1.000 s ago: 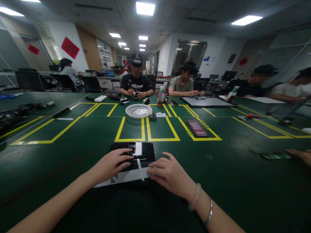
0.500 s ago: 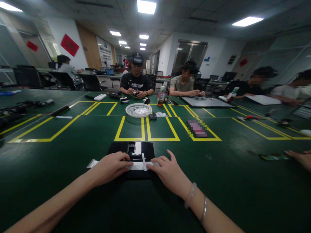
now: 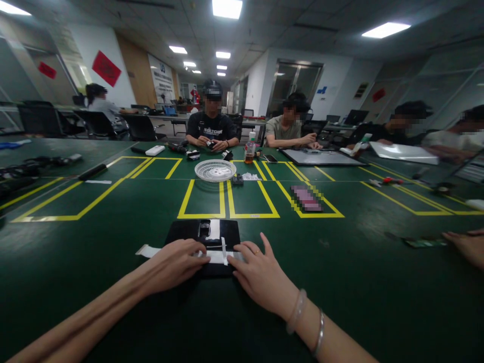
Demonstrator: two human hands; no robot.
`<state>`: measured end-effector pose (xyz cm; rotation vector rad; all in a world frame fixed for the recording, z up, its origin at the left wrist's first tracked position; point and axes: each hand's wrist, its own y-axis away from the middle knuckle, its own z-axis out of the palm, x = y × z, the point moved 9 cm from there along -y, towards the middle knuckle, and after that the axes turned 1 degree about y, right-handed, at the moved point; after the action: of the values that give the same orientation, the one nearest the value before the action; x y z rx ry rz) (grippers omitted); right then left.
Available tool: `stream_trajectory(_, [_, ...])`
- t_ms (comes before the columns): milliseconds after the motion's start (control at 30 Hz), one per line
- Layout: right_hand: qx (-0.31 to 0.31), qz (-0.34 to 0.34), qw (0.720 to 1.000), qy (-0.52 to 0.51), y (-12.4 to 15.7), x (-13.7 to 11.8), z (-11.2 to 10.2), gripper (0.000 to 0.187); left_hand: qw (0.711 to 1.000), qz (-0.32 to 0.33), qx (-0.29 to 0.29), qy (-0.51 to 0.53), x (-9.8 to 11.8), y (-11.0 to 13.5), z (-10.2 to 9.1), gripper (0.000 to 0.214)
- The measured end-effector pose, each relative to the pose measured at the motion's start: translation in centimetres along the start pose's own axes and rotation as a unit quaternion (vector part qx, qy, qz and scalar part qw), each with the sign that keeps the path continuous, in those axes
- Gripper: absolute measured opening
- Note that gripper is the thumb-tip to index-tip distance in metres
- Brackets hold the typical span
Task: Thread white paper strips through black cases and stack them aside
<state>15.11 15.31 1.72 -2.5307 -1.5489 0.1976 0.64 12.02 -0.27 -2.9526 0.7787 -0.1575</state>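
Observation:
In front of me on the table lies a flat black panel (image 3: 181,231) with a squarish recess and a white patch on its upper part. Across it runs a white flat ribbon cable (image 3: 216,257), whose loose end sticks out to the left. A narrow strip of white tape (image 3: 224,247) stands crosswise over the cable. My left hand (image 3: 181,262) has its fingers bent and closed on the cable left of the tape. Fingers apart and one raised, my right hand (image 3: 260,269) rests at the cable's right part, thumb beside the tape.
Beyond the panel are a white round basket (image 3: 202,176), a pink phone-shaped item (image 3: 306,198), a bottle (image 3: 249,152) and yellow tape outlines. Cables (image 3: 38,166) lie at the left. At the right, another person's hand (image 3: 467,244) is near a green circuit board (image 3: 423,243). Several people sit around.
My left fingers have shifted slightly right along the cable and bent more. My right hand has barely moved. Across the table, one person's hand has risen and another's white sheet has shifted left.

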Motion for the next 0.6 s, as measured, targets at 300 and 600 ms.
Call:
stream_trajectory(300, [0.000, -0.006, 1.000, -0.028, -0.1, 0.7, 0.1, 0.032, 1.000, -0.004, 0.018, 0.020, -0.1, 0.1, -0.3, 0.033])
stream_trajectory(600, [0.057, 0.022, 0.997, -0.038, -0.2, 2.3, -1.1, 0.049, 0.997, -0.078, 0.001, 0.029, -2.6, 0.4, 0.8, 0.096])
